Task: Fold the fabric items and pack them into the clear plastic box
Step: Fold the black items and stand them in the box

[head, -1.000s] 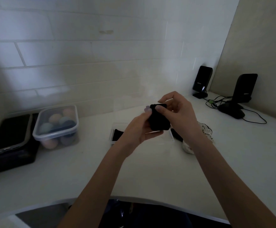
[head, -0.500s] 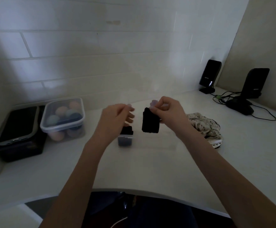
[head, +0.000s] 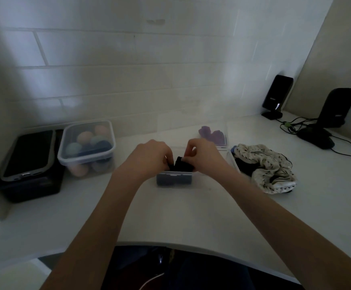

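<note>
A small clear plastic box (head: pixel 174 178) sits on the white counter in front of me, with dark folded fabric inside. My right hand (head: pixel 201 152) pinches a folded black fabric piece (head: pixel 181 164) at the box's open top. My left hand (head: pixel 151 155) is at the box's left side, fingers curled down onto dark fabric in it. A crumpled white patterned fabric pile (head: pixel 268 166) lies to the right, over dark pieces. Purple fabric (head: pixel 212 135) lies behind, near the wall.
A lidded clear tub of coloured balls (head: pixel 86 147) stands at the left, beside a black box with a phone (head: pixel 28 155) on it. Two black speakers (head: pixel 277 95) and cables (head: pixel 295 126) occupy the far right corner. The counter's curved front edge (head: pixel 170 245) is near me.
Both hands have dropped from chest height to the box. The black fabric piece, held up in my right hand before, now sits at the box's opening.
</note>
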A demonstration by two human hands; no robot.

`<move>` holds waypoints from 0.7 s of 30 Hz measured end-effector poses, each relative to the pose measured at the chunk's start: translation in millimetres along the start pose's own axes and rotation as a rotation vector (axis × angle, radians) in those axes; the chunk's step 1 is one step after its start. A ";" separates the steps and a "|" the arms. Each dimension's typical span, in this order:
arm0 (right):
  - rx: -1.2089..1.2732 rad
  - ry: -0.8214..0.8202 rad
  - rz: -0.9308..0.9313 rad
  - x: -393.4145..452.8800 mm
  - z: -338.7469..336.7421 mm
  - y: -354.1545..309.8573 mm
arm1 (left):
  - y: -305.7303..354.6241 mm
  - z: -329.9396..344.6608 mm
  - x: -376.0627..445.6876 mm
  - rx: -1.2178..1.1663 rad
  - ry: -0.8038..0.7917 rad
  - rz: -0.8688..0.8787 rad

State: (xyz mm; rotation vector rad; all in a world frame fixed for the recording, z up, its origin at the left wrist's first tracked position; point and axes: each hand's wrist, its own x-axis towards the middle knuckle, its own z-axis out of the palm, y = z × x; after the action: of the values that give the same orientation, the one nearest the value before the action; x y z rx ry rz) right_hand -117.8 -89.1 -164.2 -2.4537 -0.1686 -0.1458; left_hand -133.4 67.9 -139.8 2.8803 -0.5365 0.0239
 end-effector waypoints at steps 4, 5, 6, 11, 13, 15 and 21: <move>-0.021 -0.139 -0.024 -2.2 -7.7 3.4 | -1.8 0.7 5.8 -0.031 -0.037 -0.008; -0.033 -0.191 -0.037 -3.7 -10.5 4.2 | -2.0 0.5 6.2 -0.045 -0.046 -0.004; -0.058 -0.235 -0.049 -5.2 -12.7 4.2 | -1.7 0.1 6.4 -0.055 -0.057 0.002; -0.324 -0.282 -0.125 -0.1 -10.2 -3.6 | -1.0 -0.3 8.2 -0.060 -0.074 0.052; -0.377 -0.301 -0.136 2.4 -8.3 -6.7 | -1.8 0.0 9.3 -0.054 -0.082 0.063; -0.393 -0.329 -0.149 4.6 -8.0 -6.2 | -3.1 0.8 10.5 -0.049 -0.088 0.068; -0.260 -0.423 -0.215 -1.5 -22.9 -0.9 | -3.7 0.8 9.8 -0.052 -0.077 0.075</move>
State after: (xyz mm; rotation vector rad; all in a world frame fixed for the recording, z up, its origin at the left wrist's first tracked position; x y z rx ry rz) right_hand -120.8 -103.0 -146.1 -2.6916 -0.6334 0.2797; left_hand -122.9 67.6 -140.8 2.8185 -0.6495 -0.0876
